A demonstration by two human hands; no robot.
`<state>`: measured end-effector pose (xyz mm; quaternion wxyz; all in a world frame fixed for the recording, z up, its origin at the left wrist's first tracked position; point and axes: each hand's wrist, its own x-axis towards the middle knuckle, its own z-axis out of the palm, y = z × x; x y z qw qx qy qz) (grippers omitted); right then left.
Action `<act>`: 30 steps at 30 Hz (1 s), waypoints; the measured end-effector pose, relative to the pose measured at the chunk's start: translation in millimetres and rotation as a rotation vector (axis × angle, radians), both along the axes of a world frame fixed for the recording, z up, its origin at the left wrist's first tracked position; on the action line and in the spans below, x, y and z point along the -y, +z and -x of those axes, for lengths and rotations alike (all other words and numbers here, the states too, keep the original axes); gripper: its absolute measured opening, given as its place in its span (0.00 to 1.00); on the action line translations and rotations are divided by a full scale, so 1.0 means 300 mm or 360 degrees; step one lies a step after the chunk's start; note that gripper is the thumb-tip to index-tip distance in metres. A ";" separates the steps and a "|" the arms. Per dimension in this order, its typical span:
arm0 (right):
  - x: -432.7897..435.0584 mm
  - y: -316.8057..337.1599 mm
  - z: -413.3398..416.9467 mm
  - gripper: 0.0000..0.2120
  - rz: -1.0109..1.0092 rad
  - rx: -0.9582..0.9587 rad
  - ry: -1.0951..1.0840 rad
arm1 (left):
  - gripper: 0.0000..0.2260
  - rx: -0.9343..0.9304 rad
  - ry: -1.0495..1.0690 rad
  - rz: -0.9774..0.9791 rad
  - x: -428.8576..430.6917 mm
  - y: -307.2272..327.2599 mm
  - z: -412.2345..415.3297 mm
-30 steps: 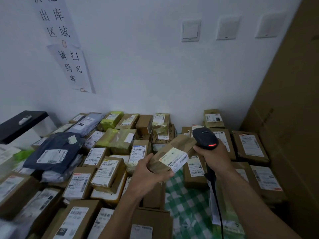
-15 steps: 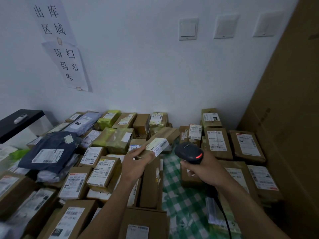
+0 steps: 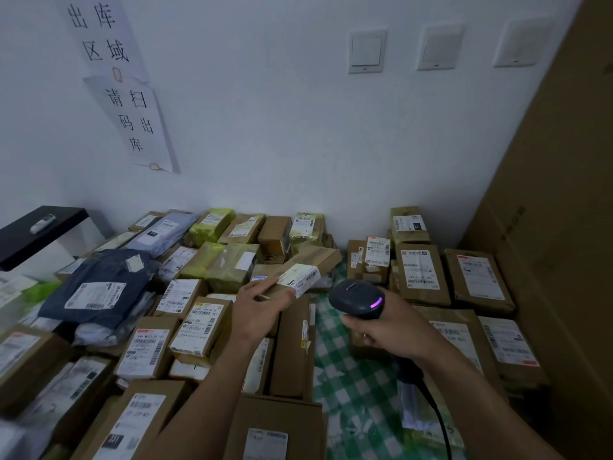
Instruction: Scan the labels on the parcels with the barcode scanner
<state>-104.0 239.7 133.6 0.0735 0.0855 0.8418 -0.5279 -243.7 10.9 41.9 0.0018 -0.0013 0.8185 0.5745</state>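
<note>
My left hand [image 3: 258,310] holds a long brown parcel [image 3: 311,260] by its near end, low over the pile, with its white label [image 3: 300,277] facing up. My right hand [image 3: 388,330] grips the handle of a black barcode scanner [image 3: 358,298]. The scanner's head is just right of the label, and a purple light glows on its back. Its cable [image 3: 441,423] runs down past my right forearm. Many labelled parcels lie all around.
Brown boxes [image 3: 421,273], yellow-wrapped packets [image 3: 212,224] and a dark blue bag [image 3: 99,287] crowd the surface up to the white wall. A green checked cloth [image 3: 348,360] shows between the piles. A black shelf [image 3: 36,227] stands left, tall cardboard [image 3: 557,227] right.
My left hand has carried the brown parcel forward and down onto the pile. The scanner has dropped lower and shifted left, and its light has gone from red to purple.
</note>
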 end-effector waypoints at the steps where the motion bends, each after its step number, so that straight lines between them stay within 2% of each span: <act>1: 0.001 -0.001 0.001 0.12 0.0014 -0.0005 -0.0006 | 0.23 -0.0002 0.0001 0.0005 0.000 0.000 0.000; 10: -0.028 -0.023 0.014 0.08 0.0135 0.0025 -0.0149 | 0.24 0.0036 0.0072 -0.0072 0.002 -0.007 -0.077; 12: -0.035 -0.037 0.014 0.07 0.0104 0.0025 -0.0170 | 0.27 0.0095 0.0066 0.0058 -0.004 -0.045 -0.129; 16: -0.034 -0.083 0.015 0.06 0.0036 0.0085 -0.0155 | 0.30 0.0220 0.0081 0.0530 -0.033 -0.151 -0.224; 25: -0.030 -0.155 0.033 0.07 0.0063 0.0172 -0.0121 | 0.41 0.0506 0.0011 0.1217 -0.096 -0.249 -0.211; 30: -0.035 -0.183 0.039 0.07 0.0099 0.0206 -0.0144 | 0.50 0.0578 -0.0066 0.1457 -0.112 -0.285 -0.203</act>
